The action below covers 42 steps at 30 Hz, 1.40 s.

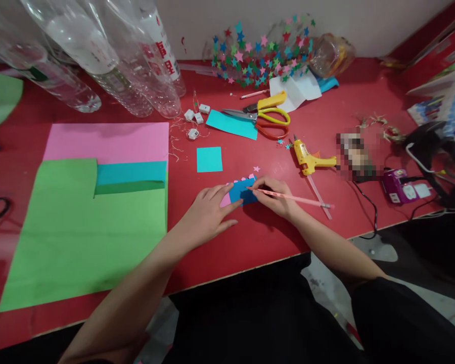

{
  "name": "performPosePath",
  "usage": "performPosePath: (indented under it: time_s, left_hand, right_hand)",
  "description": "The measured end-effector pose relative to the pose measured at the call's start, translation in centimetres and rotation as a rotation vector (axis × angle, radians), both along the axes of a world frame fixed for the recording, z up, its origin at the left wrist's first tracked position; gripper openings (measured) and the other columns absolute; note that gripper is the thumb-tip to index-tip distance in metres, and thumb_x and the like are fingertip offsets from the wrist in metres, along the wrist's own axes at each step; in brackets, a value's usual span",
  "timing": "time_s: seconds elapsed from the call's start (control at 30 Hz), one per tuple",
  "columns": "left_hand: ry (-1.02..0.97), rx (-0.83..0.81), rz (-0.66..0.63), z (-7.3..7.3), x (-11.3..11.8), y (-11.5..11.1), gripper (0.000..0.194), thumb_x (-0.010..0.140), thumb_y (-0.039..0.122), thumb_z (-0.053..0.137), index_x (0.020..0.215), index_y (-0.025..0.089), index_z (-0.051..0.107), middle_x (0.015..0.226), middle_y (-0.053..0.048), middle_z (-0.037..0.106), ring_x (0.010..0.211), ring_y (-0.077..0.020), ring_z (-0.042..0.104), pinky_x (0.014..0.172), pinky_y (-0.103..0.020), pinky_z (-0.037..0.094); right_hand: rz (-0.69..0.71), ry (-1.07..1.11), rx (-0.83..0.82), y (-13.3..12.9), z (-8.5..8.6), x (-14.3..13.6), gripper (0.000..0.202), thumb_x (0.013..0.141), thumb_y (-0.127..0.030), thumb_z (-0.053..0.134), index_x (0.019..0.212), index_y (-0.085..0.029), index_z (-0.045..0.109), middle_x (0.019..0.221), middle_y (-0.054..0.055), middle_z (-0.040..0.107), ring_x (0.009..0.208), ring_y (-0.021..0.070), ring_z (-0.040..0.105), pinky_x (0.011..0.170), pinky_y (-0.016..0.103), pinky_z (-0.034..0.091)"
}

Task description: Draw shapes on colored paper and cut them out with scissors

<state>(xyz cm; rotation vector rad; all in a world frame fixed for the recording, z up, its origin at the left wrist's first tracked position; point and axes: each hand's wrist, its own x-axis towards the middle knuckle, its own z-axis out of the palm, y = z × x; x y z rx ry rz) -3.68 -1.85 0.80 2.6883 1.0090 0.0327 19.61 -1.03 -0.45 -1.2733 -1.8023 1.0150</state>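
My right hand [275, 196] pinches a pink pencil [301, 198], its tip down on a small blue piece of paper [241, 192]. Spread flat, my left hand [212, 210] presses on the left part of that paper. A pink piece [225, 199] shows under my left fingers, and a few small pink shapes stick out along the blue paper's upper edge. Just above lies a loose pink star [257, 169]. A turquoise square [209, 160] rests to the upper left, apart from both hands.
Scissors [275, 121] lie partly over a turquoise strip [233, 125], beside a yellow cutter [272, 100]. A yellow glue gun [307, 157] is to the right. Large green sheets [87, 247] cover the left. Plastic bottles [136, 65] and a star-covered container [263, 53] stand at the back.
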Motion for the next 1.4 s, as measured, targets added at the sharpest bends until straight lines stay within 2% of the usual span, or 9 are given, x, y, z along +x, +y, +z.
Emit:
performPosePath:
  time_s: [0.13,0.23,0.43,0.57,0.8,0.93,1.03,1.23,1.4]
  left_hand:
    - [-0.024,-0.011,0.012,-0.2,-0.1,0.0,0.045,0.092,0.042,0.053,0.134,0.027,0.055,0.152,-0.017,0.034,0.134,-0.0355,0.037,0.104,-0.053,0.035]
    - [-0.036,-0.019,0.027,-0.3,-0.2,-0.1,0.044,0.092,0.043,0.053,0.134,0.028,0.055,0.152,-0.014,0.034,0.135,-0.0350,0.037,0.104,-0.053,0.035]
    - [-0.031,0.000,0.020,-0.4,-0.1,0.0,0.045,0.092,0.043,0.053,0.134,0.027,0.055,0.151,-0.015,0.037,0.134,-0.0351,0.038,0.105,-0.053,0.035]
    - [-0.050,-0.002,0.029,-0.4,-0.1,0.0,0.043,0.093,0.043,0.051,0.132,0.028,0.057,0.151,-0.013,0.038,0.133,-0.0341,0.039,0.105,-0.052,0.035]
    - [-0.036,0.015,0.024,-0.5,-0.1,0.1,0.043,0.093,0.044,0.050,0.132,0.028,0.057,0.150,-0.013,0.038,0.131,-0.0344,0.040,0.103,-0.052,0.036]
    - [-0.012,0.031,0.010,-0.5,-0.1,0.1,0.043,0.093,0.044,0.050,0.133,0.028,0.056,0.149,-0.015,0.038,0.131,-0.0352,0.040,0.102,-0.052,0.037]
    - [-0.023,0.028,0.011,-0.5,-0.1,0.1,0.043,0.092,0.044,0.051,0.133,0.028,0.056,0.149,-0.014,0.038,0.131,-0.0349,0.040,0.103,-0.052,0.036]
    - [-0.023,0.023,0.016,-0.4,-0.1,0.1,0.044,0.093,0.043,0.051,0.133,0.028,0.055,0.150,-0.015,0.037,0.132,-0.0353,0.039,0.102,-0.053,0.037]
    - [-0.017,0.032,0.010,-0.5,-0.1,0.1,0.044,0.093,0.043,0.051,0.133,0.027,0.056,0.150,-0.017,0.036,0.132,-0.0362,0.039,0.102,-0.053,0.036]
  right_hand:
    - [-0.088,-0.099,0.067,-0.1,2.0,2.4,0.014,0.090,-0.029,0.054,0.095,-0.023,0.066,0.093,0.005,0.070,0.086,0.0189,0.065,0.079,0.034,0.049]
    - [-0.362,-0.186,0.094,-0.1,2.8,7.2,0.015,0.092,-0.030,0.051,0.098,-0.024,0.064,0.086,0.004,0.068,0.079,0.0195,0.066,0.077,0.037,0.049]
    - [-0.980,-0.576,0.237,-1.4,1.6,20.4,0.028,0.071,-0.012,0.070,0.083,-0.026,0.049,0.081,0.007,0.060,0.072,0.0224,0.056,0.068,0.037,0.039]
    - [-0.958,-0.562,0.264,-2.9,0.3,23.5,0.026,0.077,-0.001,0.047,0.080,-0.027,0.045,0.089,0.010,0.066,0.084,0.0247,0.059,0.078,0.039,0.040]
    - [-0.882,-0.594,0.406,-3.2,-1.4,23.9,0.026,0.069,-0.002,0.048,0.077,-0.027,0.045,0.084,0.007,0.069,0.092,0.0279,0.062,0.083,0.047,0.046]
    - [-0.984,-0.531,0.455,-3.3,0.7,22.5,0.024,0.075,-0.005,0.047,0.085,-0.026,0.049,0.093,0.007,0.071,0.087,0.0264,0.064,0.078,0.044,0.046]
    - [-1.025,-0.445,0.483,-3.5,2.9,18.5,0.017,0.081,-0.012,0.053,0.088,-0.027,0.055,0.085,0.005,0.071,0.078,0.0244,0.061,0.076,0.041,0.044]
    - [-0.447,-0.141,0.217,-2.3,3.7,7.1,0.023,0.093,-0.030,0.043,0.087,-0.024,0.065,0.079,0.003,0.066,0.081,0.0203,0.063,0.078,0.037,0.048]
    - [-0.068,-0.118,0.092,-0.7,3.1,1.6,0.023,0.093,-0.029,0.044,0.088,-0.022,0.065,0.079,0.003,0.066,0.077,0.0161,0.062,0.076,0.031,0.047]
